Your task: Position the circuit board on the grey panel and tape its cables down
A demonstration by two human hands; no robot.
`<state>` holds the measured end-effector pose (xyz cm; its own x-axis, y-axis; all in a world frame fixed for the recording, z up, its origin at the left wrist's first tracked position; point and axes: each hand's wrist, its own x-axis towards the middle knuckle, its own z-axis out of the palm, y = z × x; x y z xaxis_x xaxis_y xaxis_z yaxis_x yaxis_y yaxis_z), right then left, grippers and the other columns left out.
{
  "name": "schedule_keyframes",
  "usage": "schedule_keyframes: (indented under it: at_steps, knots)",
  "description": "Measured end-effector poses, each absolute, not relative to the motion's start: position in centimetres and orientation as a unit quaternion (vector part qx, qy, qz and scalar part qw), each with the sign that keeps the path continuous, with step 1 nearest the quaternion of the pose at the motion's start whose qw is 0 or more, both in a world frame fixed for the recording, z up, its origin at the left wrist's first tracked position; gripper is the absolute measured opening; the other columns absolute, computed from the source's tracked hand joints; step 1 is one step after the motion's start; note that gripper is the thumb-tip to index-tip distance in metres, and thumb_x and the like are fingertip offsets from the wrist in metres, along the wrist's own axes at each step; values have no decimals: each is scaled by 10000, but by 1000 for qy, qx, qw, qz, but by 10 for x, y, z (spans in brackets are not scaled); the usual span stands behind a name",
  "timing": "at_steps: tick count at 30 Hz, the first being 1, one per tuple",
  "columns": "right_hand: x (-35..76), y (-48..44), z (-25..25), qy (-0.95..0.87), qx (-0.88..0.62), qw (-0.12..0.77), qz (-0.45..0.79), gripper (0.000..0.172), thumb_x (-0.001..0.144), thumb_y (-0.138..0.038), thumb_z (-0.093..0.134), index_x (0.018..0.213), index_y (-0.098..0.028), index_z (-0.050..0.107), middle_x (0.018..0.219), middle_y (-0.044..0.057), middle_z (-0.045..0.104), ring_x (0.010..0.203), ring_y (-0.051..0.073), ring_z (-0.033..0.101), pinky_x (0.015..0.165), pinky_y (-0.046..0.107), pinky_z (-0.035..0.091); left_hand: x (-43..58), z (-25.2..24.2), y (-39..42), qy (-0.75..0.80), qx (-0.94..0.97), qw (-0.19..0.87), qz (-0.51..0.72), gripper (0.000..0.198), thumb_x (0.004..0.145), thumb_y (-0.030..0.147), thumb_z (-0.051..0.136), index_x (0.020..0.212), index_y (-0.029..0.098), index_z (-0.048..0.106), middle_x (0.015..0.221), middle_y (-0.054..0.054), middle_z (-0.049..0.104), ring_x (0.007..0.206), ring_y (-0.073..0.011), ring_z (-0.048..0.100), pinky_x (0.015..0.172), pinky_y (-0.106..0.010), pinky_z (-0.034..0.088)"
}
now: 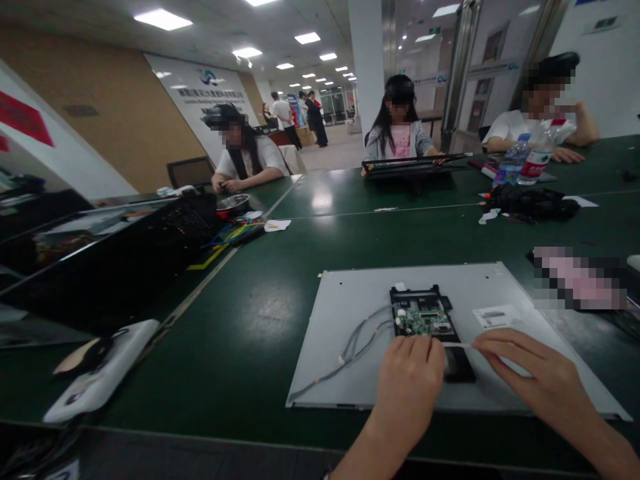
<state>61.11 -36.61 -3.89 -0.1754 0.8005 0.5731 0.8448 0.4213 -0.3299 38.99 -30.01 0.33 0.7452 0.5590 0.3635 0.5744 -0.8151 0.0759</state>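
Observation:
Lying flat before me is a grey metal panel [345,373], like the back of a display screen. On it sits a black bracket [415,294] with a green circuit board [425,322], and grey cables [356,339] run from it to the panel's lower left. A thin white strip [459,345] stretches between my hands, just below the board. My left hand [413,373] is closed over the bracket's near left part at the strip's left end; its fingertips are hidden. Finger and thumb of my right hand [533,373] pinch the right end.
At left stand an open black computer case [115,260] and a white object with a dark mouse [100,373]. Plastic bottles [533,163] and a black bundle [533,202] lie far right. Across the green table [240,373] sit several people, one holding a black frame [415,168].

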Motion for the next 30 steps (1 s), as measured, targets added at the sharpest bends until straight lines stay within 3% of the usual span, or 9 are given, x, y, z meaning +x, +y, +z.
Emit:
schedule_keyframes:
  at_steps: [12,20,25,30]
  knots:
    - [623,-383,-62,-735,-604,283,-122,239,998,-189,474,1061,-169,704,1085,91,717,1034,219,681,995,396,505,414,-31,-328,-335,-904,46,-262,213,910,87,546,1086,84,666,1051,-96,700,985,-216,664,869,-356,562]
    - [614,-383,-56,-732,-607,252,-181,225,992,-163,479,1043,-147,697,1072,105,720,1015,238,677,972,414,489,415,-40,-340,-355,-889,75,-281,322,978,169,441,1224,132,645,1318,-87,624,1283,-225,529,1067,-421,469]
    - [619,-393,-74,-751,-594,206,-201,295,1003,-163,397,1066,-146,685,1111,124,708,1032,262,663,979,458,460,418,-42,-347,-352,-877,112,-308,280,963,266,506,1141,155,691,1296,-78,643,1305,-245,505,1052,-473,470]
    - [630,-401,-95,-784,-558,154,-224,366,965,-121,334,1113,-163,666,1171,133,699,1060,281,654,977,486,448,423,-47,-350,-342,-870,129,-332,401,969,406,452,1095,122,706,1264,-103,660,1286,-266,511,995,-496,499]
